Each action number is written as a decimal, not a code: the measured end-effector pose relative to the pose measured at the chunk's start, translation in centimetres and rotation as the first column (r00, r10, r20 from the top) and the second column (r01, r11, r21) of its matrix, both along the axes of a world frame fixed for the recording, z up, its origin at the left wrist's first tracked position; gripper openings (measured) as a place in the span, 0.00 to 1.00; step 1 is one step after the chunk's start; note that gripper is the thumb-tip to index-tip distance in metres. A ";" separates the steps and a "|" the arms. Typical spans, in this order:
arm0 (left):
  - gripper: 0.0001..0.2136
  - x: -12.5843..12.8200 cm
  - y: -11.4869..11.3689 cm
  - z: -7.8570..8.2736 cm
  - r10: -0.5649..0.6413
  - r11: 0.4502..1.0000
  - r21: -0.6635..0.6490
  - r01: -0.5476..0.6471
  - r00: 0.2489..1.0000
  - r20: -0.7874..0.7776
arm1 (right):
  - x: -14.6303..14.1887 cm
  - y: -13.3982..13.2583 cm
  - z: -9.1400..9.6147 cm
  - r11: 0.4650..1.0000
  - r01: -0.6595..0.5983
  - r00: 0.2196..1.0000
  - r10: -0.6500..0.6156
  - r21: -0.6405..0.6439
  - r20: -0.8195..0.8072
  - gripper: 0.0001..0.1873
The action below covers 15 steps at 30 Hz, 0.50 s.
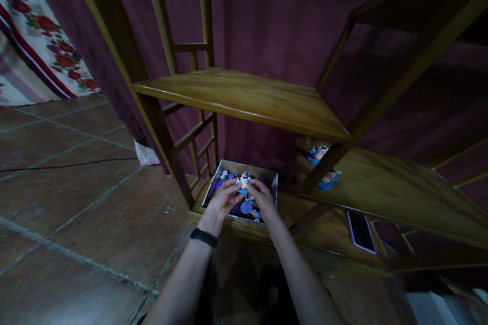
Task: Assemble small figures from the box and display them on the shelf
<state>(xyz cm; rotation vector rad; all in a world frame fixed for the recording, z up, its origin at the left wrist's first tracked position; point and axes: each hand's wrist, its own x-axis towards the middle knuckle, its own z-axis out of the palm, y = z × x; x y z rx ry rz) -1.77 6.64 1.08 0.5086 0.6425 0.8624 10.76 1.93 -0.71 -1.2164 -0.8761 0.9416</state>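
Note:
Between the fingertips of my left hand and my right hand is a small figurine with a pale body and a blue base. Both hands are closed on it, one from each side. They hold it over an open cardboard box with white edges. Inside the box lie several more small figurines with purple and blue parts, some hidden under my hands. A dark band circles my left wrist.
The box stands on the low board of a wooden shelf unit. Two similar figurines stand on a shelf to the right, partly behind a post. A phone lies lower right. A cable crosses the tiled floor.

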 end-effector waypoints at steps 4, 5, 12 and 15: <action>0.09 0.1 -0.1 0.3 0.000 1.000 -0.007 0.000 1.000 -0.008 | -0.1 0.0 0.2 1.000 0.011 1.000 -0.011 -0.009 0.002 0.14; 0.09 0.1 -0.2 0.4 0.004 1.000 -0.014 -0.004 1.000 -0.009 | -0.1 -0.1 0.3 1.000 0.009 1.000 -0.009 -0.010 0.003 0.14; 0.09 0.1 -0.2 0.3 0.018 0.999 -0.035 -0.018 1.000 -0.003 | -0.5 -0.3 1.3 1.000 0.000 1.000 0.000 -0.010 0.015 0.15; 0.09 0.1 -0.1 0.1 0.018 0.999 -0.039 -0.018 1.000 -0.005 | -0.5 -0.3 1.4 1.000 0.003 1.000 -0.003 -0.024 0.015 0.14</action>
